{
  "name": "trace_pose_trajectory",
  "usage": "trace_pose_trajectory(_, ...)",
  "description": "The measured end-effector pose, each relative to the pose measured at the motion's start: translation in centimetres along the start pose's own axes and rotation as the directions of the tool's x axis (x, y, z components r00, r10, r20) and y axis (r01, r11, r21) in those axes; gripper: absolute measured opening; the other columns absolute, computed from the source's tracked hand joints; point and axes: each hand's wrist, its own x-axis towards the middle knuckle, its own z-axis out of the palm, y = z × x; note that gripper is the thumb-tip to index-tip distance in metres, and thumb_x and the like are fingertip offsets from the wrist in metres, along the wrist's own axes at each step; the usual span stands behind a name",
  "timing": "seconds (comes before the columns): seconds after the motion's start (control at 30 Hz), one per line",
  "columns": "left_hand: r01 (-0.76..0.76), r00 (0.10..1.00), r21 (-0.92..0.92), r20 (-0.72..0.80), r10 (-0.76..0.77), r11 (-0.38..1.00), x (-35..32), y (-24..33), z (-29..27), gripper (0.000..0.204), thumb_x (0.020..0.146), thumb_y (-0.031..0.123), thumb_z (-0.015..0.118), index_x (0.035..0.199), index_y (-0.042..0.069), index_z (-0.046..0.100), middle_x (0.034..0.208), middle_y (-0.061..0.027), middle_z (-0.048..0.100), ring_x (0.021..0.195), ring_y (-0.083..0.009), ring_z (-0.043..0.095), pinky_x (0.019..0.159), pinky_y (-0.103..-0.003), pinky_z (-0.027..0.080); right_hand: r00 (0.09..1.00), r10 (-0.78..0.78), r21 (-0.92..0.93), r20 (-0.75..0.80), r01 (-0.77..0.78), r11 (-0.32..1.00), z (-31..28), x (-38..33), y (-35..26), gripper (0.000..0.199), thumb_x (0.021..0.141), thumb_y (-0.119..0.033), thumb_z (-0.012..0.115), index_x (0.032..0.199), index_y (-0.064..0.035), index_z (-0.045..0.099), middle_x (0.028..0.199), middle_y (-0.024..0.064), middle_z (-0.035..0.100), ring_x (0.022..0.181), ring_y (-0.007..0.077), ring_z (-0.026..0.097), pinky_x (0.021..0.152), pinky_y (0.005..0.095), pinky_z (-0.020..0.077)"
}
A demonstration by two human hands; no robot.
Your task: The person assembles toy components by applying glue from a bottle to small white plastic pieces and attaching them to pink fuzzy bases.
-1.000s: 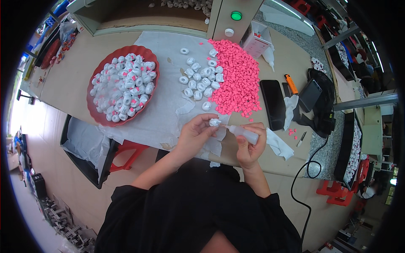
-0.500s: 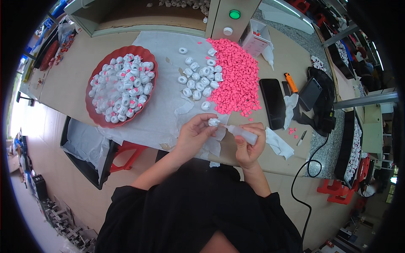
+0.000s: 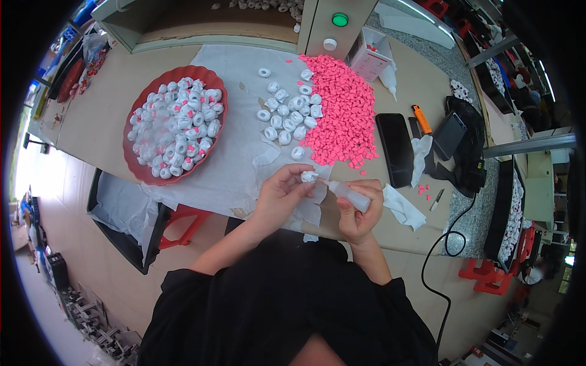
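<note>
Between the thumb and fingers of my left hand [image 3: 281, 194] is a small white cat-shaped piece [image 3: 309, 177]. My right hand [image 3: 361, 213] grips a translucent squeeze bottle [image 3: 351, 196], tilted so that its narrow nozzle points at the white piece. Whether the tip touches it I cannot tell. Just beyond my hands, several loose white pieces [image 3: 284, 137] lie on a white sheet [image 3: 235, 79]. To their right spreads a big heap of small pink pieces [image 3: 342, 113]. A red scalloped bowl [image 3: 221, 91] on the left holds white pieces, some with pink bits on them.
Right of the pink heap lie a black phone [image 3: 394, 149], an orange-handled tool [image 3: 421, 119], a second dark device [image 3: 450, 135] and crumpled tissue [image 3: 403, 207]. A white box [image 3: 370, 55] stands behind. At the back is a cabinet with a green button [image 3: 339, 21]. A black cable [image 3: 430, 256] hangs at the right.
Almost nothing differs. My right hand and the squeeze bottle have shifted very slightly; my left hand keeps the white piece in the same place.
</note>
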Motion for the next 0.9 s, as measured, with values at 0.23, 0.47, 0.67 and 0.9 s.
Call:
trace_pose_trajectory(0.23, 0.002, 1.0, -0.022, -0.014, -0.002, 1.0, 0.03, 0.08, 0.08, 0.026, 0.081, 0.0, 0.051, 0.107, 0.0, 0.044, 0.094, -0.0073, 0.055, 0.083, -0.0113, 0.053, 0.071, -0.023, 0.044, 0.998, -0.061, -0.072, 0.027, 0.063, 0.995, -0.03, -0.09, -0.07, 0.03, 0.07, -0.012, 0.067, 0.09, 0.0002, 0.048, 0.082, 0.0129, 0.053, 0.069, 0.022, 0.052, 0.061, 0.0274, 0.0428)
trace_pose_trajectory(0.47, -0.006, 1.0, -0.032, -0.021, 0.006, 0.999, 0.0, -0.01, 0.07, 0.025, 0.081, 0.0, 0.052, 0.105, 0.0, 0.044, 0.092, -0.0074, 0.056, 0.079, -0.0108, 0.053, 0.07, -0.023, 0.044, 0.998, -0.063, -0.076, 0.021, 0.065, 0.995, -0.07, -0.2, -0.02, 0.03, 0.07, -0.012, 0.067, 0.089, -0.0001, 0.048, 0.082, 0.0125, 0.053, 0.07, 0.0223, 0.052, 0.061, 0.0274, 0.0428)
trace_pose_trajectory(0.67, 0.002, 0.999, -0.042, -0.038, -0.003, 0.999, -0.03, 0.19, 0.23, 0.026, 0.081, -0.002, 0.051, 0.105, 0.001, 0.044, 0.087, -0.0039, 0.053, 0.077, -0.0084, 0.052, 0.07, -0.022, 0.044, 0.997, -0.073, -0.088, 0.006, 0.073, 0.993, -0.13, -0.23, 0.02, 0.03, 0.07, -0.011, 0.068, 0.089, -0.0001, 0.048, 0.081, 0.0125, 0.054, 0.069, 0.0225, 0.052, 0.06, 0.0273, 0.0428)
trace_pose_trajectory(0.9, -0.005, 0.999, -0.039, -0.042, 0.003, 0.999, -0.03, 0.45, 0.35, 0.026, 0.08, -0.003, 0.051, 0.105, 0.001, 0.044, 0.086, -0.0036, 0.052, 0.077, -0.0084, 0.051, 0.071, -0.022, 0.044, 0.998, -0.068, -0.083, 0.011, 0.068, 0.994, -0.21, -0.1, -0.01, 0.029, 0.07, -0.01, 0.067, 0.089, 0.0001, 0.048, 0.081, 0.0124, 0.053, 0.068, 0.0222, 0.051, 0.059, 0.0272, 0.0424)
